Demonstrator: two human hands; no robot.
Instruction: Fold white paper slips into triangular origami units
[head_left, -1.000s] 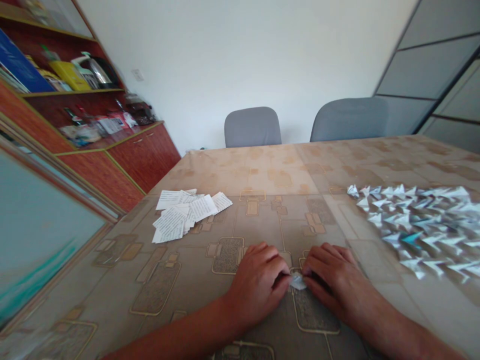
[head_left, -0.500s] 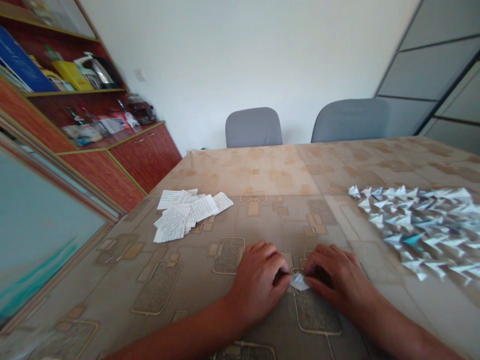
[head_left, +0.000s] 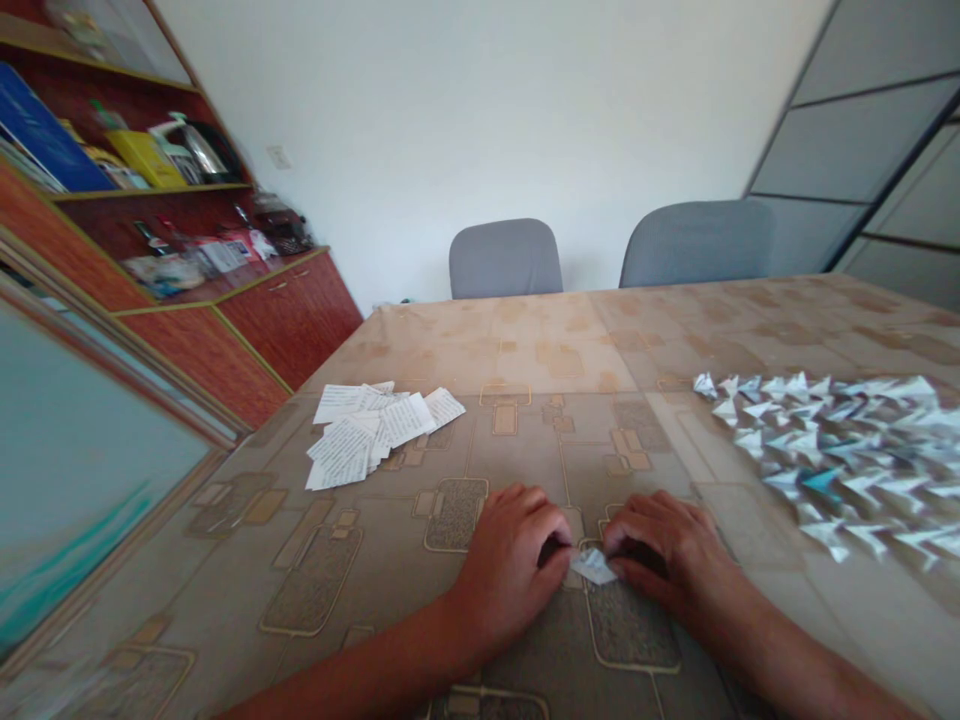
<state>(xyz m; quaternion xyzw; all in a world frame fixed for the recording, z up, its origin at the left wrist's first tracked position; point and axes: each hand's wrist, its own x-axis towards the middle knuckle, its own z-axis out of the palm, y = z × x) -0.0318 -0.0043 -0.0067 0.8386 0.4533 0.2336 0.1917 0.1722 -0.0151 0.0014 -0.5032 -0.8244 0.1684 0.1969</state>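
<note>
A small folded piece of white printed paper (head_left: pixel 593 567) lies between my hands, low over the patterned tablecloth (head_left: pixel 525 640). My left hand (head_left: pixel 517 550) pinches its left end between thumb and fingertips. From the other side, my right hand (head_left: pixel 664 545) is closed on its right end, with thumb and index finger together. The fingertips cover both ends of the paper, so its exact folds cannot be made out. Off to the right stand rows of several small folded paper pieces (head_left: pixel 855 450), pointed and mostly white, one of them teal.
A loose pile of printed paper slips (head_left: pixel 375 430) lies left of my hands. Two grey chairs (head_left: pixel 506 258) stand behind the far table edge. A wooden cabinet (head_left: pixel 300 310) with shelves is at the left, beside a pale panel (head_left: pixel 82 480).
My left fingertips have shifted slightly left, leaving a little more of the folded paper showing. My right hand stays nearly in place. The whole view has moved very slightly.
</note>
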